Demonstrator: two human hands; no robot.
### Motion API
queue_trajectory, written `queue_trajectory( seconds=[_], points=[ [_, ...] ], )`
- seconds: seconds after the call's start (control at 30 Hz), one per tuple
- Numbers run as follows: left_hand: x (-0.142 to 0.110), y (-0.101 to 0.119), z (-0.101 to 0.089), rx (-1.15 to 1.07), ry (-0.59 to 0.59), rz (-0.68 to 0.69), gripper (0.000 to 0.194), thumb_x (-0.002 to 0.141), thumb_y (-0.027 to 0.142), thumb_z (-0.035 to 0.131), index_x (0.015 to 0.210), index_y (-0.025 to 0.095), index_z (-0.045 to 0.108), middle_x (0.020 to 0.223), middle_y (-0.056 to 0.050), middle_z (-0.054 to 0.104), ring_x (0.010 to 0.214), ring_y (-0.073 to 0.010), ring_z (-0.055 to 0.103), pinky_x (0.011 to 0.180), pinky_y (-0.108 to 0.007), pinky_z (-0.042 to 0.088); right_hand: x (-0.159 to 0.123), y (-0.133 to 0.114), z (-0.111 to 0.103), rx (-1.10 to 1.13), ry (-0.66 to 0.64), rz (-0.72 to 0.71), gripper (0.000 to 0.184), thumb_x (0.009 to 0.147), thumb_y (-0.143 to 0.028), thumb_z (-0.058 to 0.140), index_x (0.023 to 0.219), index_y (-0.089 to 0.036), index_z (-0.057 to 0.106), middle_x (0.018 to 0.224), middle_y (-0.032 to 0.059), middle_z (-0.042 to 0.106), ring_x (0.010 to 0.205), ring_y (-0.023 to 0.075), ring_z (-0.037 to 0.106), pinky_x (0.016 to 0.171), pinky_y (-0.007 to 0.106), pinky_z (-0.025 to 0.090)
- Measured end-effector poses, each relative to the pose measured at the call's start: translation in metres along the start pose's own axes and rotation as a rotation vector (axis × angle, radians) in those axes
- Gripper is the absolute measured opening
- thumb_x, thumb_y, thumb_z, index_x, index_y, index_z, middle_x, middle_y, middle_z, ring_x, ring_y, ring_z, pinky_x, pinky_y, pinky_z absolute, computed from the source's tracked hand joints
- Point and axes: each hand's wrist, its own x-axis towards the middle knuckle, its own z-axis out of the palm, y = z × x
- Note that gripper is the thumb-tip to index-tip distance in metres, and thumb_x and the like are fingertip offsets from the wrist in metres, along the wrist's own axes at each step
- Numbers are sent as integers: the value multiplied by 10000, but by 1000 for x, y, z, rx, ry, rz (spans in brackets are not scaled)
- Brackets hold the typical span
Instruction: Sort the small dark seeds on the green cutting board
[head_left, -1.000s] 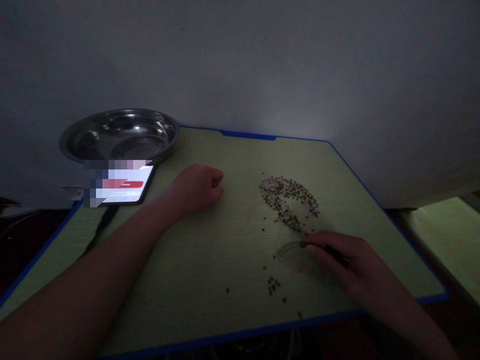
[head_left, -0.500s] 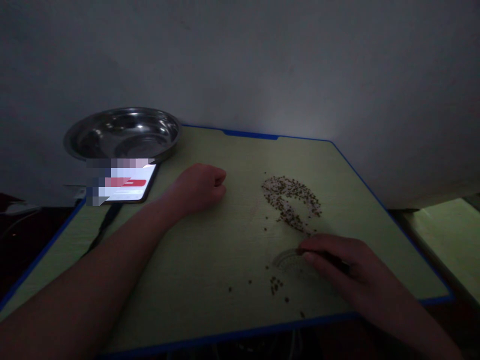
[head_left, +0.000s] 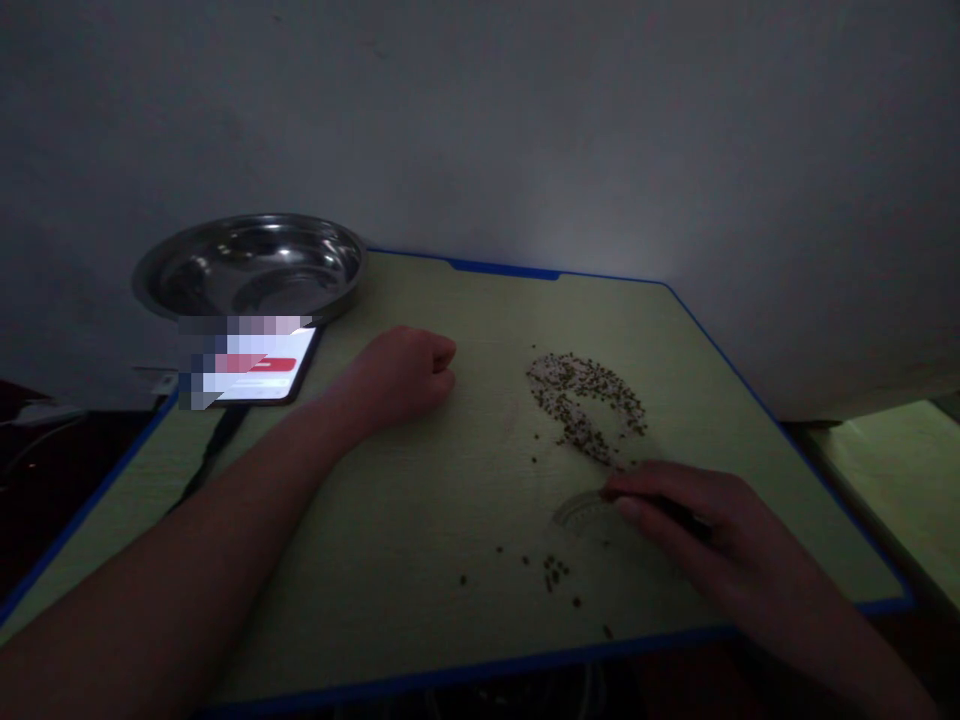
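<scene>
My right hand pinches a clear, curved piece that looks like a protractor, its marked arc lying over the table to the left of the fingertips. Just beyond the fingertips spreads a pile of small dark beans mixed with pale grains, with a bare gap in its middle. A smaller cluster of dark beans and a few stray ones lie nearer the front edge. My left hand rests on the table as a loose fist, left of the pile, and nothing shows in it.
The table is pale green with a blue rim. At the back left is a shiny metal basin, with a lit phone in front of it and a dark cable running beneath my left forearm. A wall stands behind.
A stray bean now lies left of the small cluster, and another has shifted slightly. My right hand and the clear piece have hardly moved; my left fist stays in place.
</scene>
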Motion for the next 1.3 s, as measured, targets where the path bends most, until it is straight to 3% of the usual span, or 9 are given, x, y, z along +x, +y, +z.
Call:
queue_trajectory(
  seconds=[0.3, 0.67, 0.83, 1.13, 1.3],
  points=[
    [2, -2, 1, 8, -3, 8, 184, 644, 207, 438, 509, 208, 313, 468, 36, 341, 476, -108, 330, 506, -286, 218, -26, 18, -18, -46, 129, 140, 245, 867, -406, 551, 855, -238, 729, 849, 58, 760, 769, 226, 710, 649, 311, 589],
    [4, -3, 1, 41, -24, -11, 190, 662, 217, 439, 514, 207, 319, 483, 33, 347, 490, -109, 341, 521, -286, 224, -30, 18, -15, -51, 73, 94, 240, 885, -365, 528, 897, -265, 745, 883, 42, 768, 790, 213, 717, 651, 302, 595],
    [5, -4, 2, 59, -36, -20, 191, 665, 210, 444, 512, 202, 328, 484, 35, 354, 477, -102, 339, 520, -279, 221, -34, 19, -18, -48, 112, 117, 228, 871, -384, 556, 872, -254, 743, 859, 39, 769, 769, 204, 717, 651, 277, 596],
    [4, -2, 1, 67, -40, -26, 172, 661, 218, 440, 524, 205, 337, 486, 33, 353, 487, -107, 344, 525, -285, 230, -35, 20, -12, -71, 28, 100, 240, 898, -391, 527, 921, -270, 733, 923, 28, 764, 830, 202, 713, 697, 297, 590],
    [4, -3, 2, 56, -43, -14, 158, 666, 230, 432, 532, 203, 354, 490, 32, 364, 486, -106, 351, 522, -279, 236, -39, 18, -14, -81, 80, 65, 246, 893, -392, 532, 885, -259, 739, 864, 32, 768, 771, 191, 717, 644, 261, 592]
  ],
)
